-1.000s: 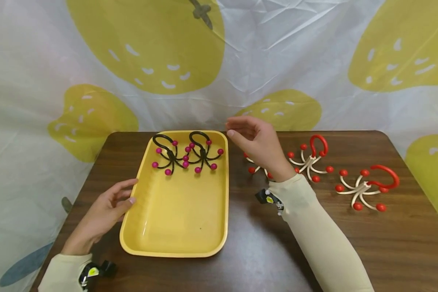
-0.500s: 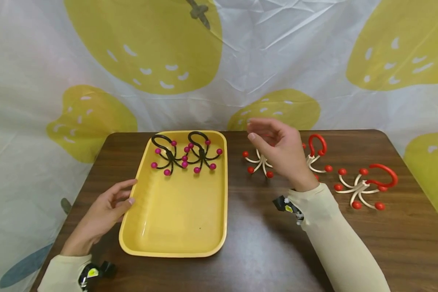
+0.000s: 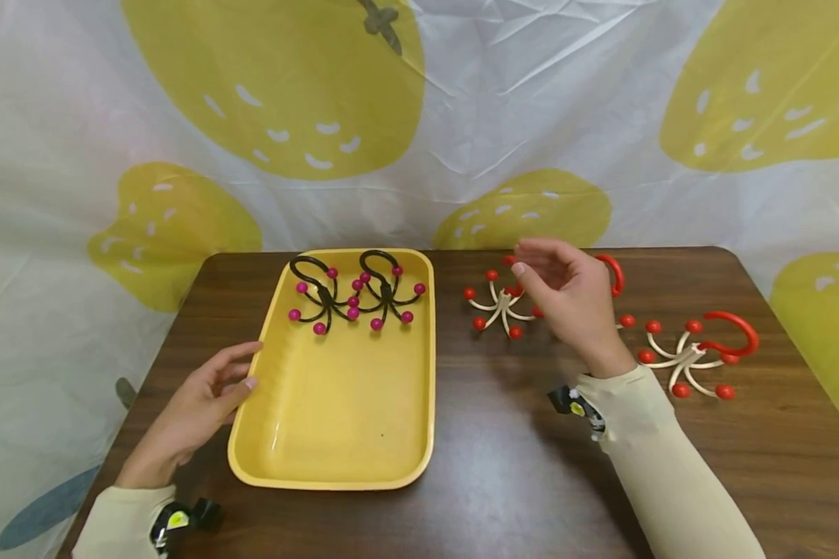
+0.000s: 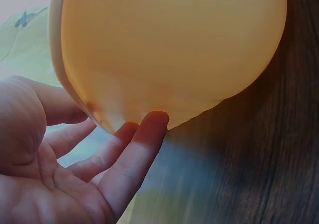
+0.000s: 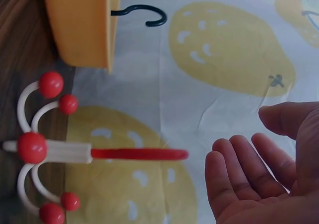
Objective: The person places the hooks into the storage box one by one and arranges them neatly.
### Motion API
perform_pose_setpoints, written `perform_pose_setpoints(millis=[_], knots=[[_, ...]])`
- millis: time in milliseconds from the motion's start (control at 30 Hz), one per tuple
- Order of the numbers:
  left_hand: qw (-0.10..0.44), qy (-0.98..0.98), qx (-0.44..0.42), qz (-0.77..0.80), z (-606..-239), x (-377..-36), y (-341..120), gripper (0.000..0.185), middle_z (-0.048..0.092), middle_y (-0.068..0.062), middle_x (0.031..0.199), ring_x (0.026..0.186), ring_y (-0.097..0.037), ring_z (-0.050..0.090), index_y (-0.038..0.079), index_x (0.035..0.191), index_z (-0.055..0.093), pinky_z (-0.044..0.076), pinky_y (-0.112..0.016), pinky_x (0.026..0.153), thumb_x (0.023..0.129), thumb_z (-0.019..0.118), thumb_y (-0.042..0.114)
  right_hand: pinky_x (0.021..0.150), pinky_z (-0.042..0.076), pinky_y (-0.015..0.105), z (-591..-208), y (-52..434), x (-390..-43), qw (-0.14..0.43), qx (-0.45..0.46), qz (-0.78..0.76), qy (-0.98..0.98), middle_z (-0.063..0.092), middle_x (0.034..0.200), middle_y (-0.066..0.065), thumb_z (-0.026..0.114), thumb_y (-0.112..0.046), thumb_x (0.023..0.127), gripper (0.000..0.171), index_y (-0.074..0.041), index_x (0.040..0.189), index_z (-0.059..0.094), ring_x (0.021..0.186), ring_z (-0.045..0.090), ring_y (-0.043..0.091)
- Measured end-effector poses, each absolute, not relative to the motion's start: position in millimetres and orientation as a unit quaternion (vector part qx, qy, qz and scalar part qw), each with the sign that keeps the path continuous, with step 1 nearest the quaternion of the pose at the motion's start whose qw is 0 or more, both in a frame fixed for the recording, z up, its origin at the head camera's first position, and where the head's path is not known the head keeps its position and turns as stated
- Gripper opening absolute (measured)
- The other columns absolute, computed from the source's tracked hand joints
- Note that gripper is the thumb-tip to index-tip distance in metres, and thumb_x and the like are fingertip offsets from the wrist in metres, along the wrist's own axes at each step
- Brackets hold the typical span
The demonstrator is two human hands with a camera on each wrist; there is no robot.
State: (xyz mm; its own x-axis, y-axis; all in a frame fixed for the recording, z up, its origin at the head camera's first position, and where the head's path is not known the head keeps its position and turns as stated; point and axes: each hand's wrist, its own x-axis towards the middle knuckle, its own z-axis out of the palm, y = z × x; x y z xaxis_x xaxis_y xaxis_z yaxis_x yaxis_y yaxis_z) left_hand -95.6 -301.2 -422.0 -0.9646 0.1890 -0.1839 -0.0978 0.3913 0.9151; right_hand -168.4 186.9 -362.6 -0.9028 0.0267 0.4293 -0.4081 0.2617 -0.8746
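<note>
Left hand rests relaxed, fingertips touching the yellow tray at its 9 o'clock edge. Right hand hovers, fingers loose and holding nothing, over the red-tipped hooks. No legible writing.

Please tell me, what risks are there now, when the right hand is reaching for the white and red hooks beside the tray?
1. The right hand hovers empty over two white and red hooks lying close together; their curved prongs might tangle, so lifting one could drag the other.
2. The yellow tray is only touched at its edge by the left hand, so it might slide if bumped.
</note>
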Motion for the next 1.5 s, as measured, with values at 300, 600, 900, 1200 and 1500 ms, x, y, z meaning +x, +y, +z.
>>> perform_pose_setpoints(millis=[300, 600, 900, 1200, 1500], knots=[[0.131, 0.821, 0.026, 0.555, -422.4, -95.3, -300.7, 0.057, 0.056, -0.034, 0.144, 0.104, -0.015, 0.073, 0.009, 0.162, 0.037, 0.066, -0.039, 0.079, 0.110, 0.059, 0.017, 0.083, 0.056, 0.011, -378.5, 197.0, -169.8, 0.178, 0.095, 0.553, -0.808, 0.077, 0.120, 0.019, 0.079, -0.012, 0.095, 0.032, -0.001, 0.125, 0.074, 0.098, 0.070, -0.006], [0.131, 0.826, 0.016, 0.548, -422.4, -95.8, -300.3, 0.058, 0.057, -0.034, 0.143, 0.104, -0.015, 0.073, 0.011, 0.163, 0.037, 0.066, -0.040, 0.079, 0.110, 0.059, 0.017, 0.083, 0.056, 0.012, -399.3, 196.4, -177.6, 0.163, 0.081, 0.545, -0.818, 0.078, 0.114, 0.021, 0.080, -0.011, 0.094, 0.035, -0.002, 0.128, 0.073, 0.094, 0.069, -0.005], [0.135, 0.822, 0.013, 0.553, -422.5, -96.4, -300.2, 0.058, 0.056, -0.034, 0.144, 0.104, -0.016, 0.073, 0.011, 0.163, 0.037, 0.066, -0.040, 0.079, 0.110, 0.059, 0.017, 0.075, 0.051, 0.013, -410.9, 197.1, -184.9, 0.156, 0.077, 0.516, -0.839, 0.079, 0.107, 0.018, 0.080, -0.014, 0.096, 0.033, -0.004, 0.127, 0.075, 0.087, 0.067, -0.006], [0.136, 0.820, 0.018, 0.556, -420.9, -96.2, -299.6, 0.058, 0.056, -0.035, 0.144, 0.105, -0.016, 0.074, 0.010, 0.163, 0.036, 0.066, -0.040, 0.080, 0.110, 0.059, 0.015, 0.072, 0.050, 0.012, -410.2, 196.4, -187.7, 0.166, 0.068, 0.493, -0.851, 0.080, 0.105, 0.017, 0.077, -0.017, 0.098, 0.030, -0.004, 0.125, 0.076, 0.081, 0.064, -0.009], [0.134, 0.821, 0.019, 0.554, -421.7, -96.1, -300.2, 0.057, 0.056, -0.035, 0.143, 0.103, -0.015, 0.074, 0.010, 0.162, 0.036, 0.066, -0.039, 0.079, 0.110, 0.059, 0.016, 0.074, 0.051, 0.011, -412.7, 196.3, -190.7, 0.170, 0.061, 0.509, -0.842, 0.080, 0.104, 0.018, 0.075, -0.014, 0.098, 0.026, -0.003, 0.122, 0.077, 0.082, 0.066, -0.009]])
